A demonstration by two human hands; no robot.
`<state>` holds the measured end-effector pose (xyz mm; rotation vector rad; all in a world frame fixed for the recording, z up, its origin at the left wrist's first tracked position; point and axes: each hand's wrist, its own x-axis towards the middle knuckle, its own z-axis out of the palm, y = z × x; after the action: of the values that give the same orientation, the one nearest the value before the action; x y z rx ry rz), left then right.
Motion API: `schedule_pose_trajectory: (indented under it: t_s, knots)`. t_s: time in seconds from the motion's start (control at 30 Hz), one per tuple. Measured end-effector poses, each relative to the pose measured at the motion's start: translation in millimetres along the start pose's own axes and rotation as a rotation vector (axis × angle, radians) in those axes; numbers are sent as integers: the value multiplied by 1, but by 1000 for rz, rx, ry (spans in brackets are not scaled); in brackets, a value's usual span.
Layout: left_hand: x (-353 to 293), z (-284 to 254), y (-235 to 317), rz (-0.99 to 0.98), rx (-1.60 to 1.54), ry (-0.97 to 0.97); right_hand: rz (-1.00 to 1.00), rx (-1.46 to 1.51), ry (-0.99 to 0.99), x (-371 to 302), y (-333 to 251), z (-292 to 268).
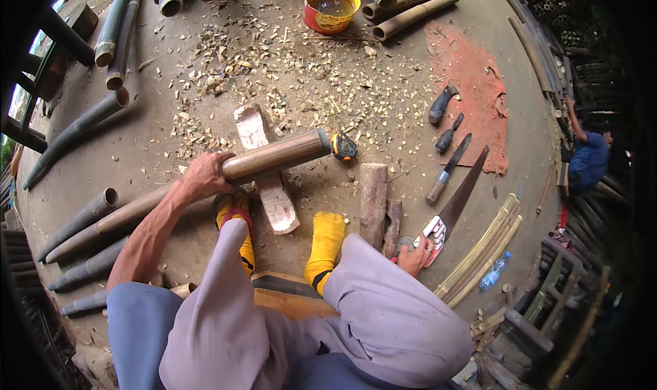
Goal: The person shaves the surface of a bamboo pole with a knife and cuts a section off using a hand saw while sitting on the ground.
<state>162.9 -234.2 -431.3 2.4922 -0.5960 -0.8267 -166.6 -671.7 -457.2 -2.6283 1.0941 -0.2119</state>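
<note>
My left hand point(205, 173) is wrapped over a long brown bamboo pole point(277, 157). The pole's cut end points right, and its length runs back to the left under my forearm. It lies across a pale, hewn wooden block point(279, 209). Close to the cut end sits a black and orange tape measure point(344, 146). At the right, beside my knee, my right hand point(413, 255) is closed on the white and red handle of a hand saw point(465, 193). Its dark blade angles away over the ground. My knee hides part of that hand.
A knife point(448, 169) and smaller tools point(443, 105) lie near a torn red sheet point(472, 82). Wood chips point(287, 75) litter the ground before a yellow-red bucket point(331, 8). Bamboo poles point(75, 137) lie left. Right are split strips point(479, 250), a bottle point(495, 271) and another person point(590, 159).
</note>
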Motion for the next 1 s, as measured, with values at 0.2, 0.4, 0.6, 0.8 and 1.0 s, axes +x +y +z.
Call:
schedule_pose_trajectory:
  t_s: [0.2,0.4,0.6,0.8,1.0]
  knots:
    - [8,21,29,65,88,128,18,-199,-143,-22,137,13]
    - [54,38,93,133,98,83,55,-231,-343,28,120,3]
    - [51,37,100,101,117,88,342,136,281,44,98,-58]
    - [49,44,106,218,97,228,-259,640,300,-1,-61,-124]
    - [53,50,109,214,102,279,-442,878,-107,-35,-139,-80]
